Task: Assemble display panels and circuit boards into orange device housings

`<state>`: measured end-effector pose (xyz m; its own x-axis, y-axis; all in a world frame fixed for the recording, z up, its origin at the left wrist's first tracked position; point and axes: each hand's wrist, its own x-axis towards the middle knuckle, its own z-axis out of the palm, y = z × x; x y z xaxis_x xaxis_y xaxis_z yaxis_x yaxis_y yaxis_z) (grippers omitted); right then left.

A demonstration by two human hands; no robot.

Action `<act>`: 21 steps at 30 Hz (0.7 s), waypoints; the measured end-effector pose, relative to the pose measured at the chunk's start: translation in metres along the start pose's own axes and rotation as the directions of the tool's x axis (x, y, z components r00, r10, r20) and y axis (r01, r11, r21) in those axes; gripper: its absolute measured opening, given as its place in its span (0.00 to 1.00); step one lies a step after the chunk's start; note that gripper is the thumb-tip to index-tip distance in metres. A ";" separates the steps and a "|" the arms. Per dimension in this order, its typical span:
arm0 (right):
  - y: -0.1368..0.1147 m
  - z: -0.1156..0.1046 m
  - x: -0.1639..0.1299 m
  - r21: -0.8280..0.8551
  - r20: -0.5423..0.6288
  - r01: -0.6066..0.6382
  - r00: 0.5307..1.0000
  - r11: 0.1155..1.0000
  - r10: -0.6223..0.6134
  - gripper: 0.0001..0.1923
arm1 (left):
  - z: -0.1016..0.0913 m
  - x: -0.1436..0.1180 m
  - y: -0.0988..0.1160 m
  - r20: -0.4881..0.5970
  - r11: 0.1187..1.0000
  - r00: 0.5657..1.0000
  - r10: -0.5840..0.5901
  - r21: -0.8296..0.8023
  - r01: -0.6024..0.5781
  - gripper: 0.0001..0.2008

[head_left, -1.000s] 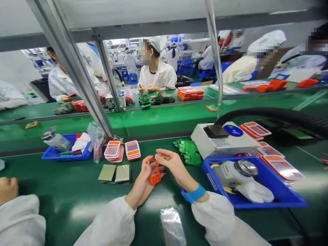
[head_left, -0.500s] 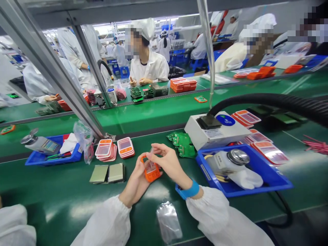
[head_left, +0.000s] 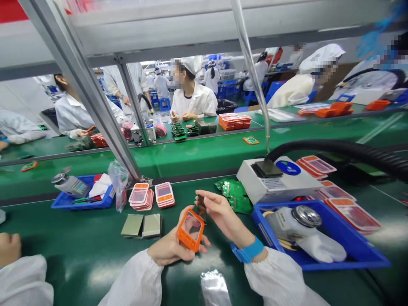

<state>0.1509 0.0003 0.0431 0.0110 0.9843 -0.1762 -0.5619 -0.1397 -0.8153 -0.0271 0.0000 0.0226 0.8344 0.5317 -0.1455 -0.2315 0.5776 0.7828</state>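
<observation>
My left hand (head_left: 168, 247) grips an orange plastic casing (head_left: 188, 240) with a clear window, tilted up over the green bench. Just above its upper right edge, my right hand (head_left: 225, 214) pinches a small thin dark panel (head_left: 200, 205) between thumb and fingertips. Whether the panel touches the casing I cannot tell. Left of my hands lie two small stacks of similar square panels (head_left: 132, 225). Behind those stand two stacks of orange-and-white framed covers (head_left: 139, 194). A clear plastic sleeve (head_left: 215, 290) lies on the bench near me.
To the right is a blue tray (head_left: 360, 255) with a dispenser bottle (head_left: 290, 221) and white cloth. Behind it are a white box (head_left: 280, 187), a black hose (head_left: 338, 148) and green circuit boards (head_left: 234, 195). Another blue tray (head_left: 108, 202) sits left. A neighbour's hand (head_left: 10, 250) shows at the left edge.
The casing has turned and tilted, so its window shows more fully. My right hand has drawn slightly away from it, and the dark panel now shows in its fingers. The view has shifted.
</observation>
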 end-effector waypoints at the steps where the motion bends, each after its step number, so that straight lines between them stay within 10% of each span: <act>1: 0.000 0.000 -0.001 0.022 0.022 -0.015 1.000 1.000 0.014 0.26 | 0.000 -0.001 0.001 0.011 1.000 1.000 0.009 0.010 -0.009 0.38; 9: 0.001 -0.001 -0.006 0.042 0.093 -0.053 0.995 0.998 0.049 0.26 | 0.001 -0.003 0.003 -0.003 0.986 0.996 0.087 -0.144 -0.087 0.20; 21: 0.007 -0.006 0.000 -0.002 0.069 -0.044 0.997 0.999 0.044 0.26 | 0.006 -0.002 0.007 -0.148 0.980 0.980 0.136 -0.126 -0.155 0.26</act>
<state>0.1521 -0.0009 0.0340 -0.0713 0.9822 -0.1736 -0.5604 -0.1834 -0.8077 -0.0274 -0.0007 0.0320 0.7117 0.6912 -0.1254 -0.4197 0.5616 0.7131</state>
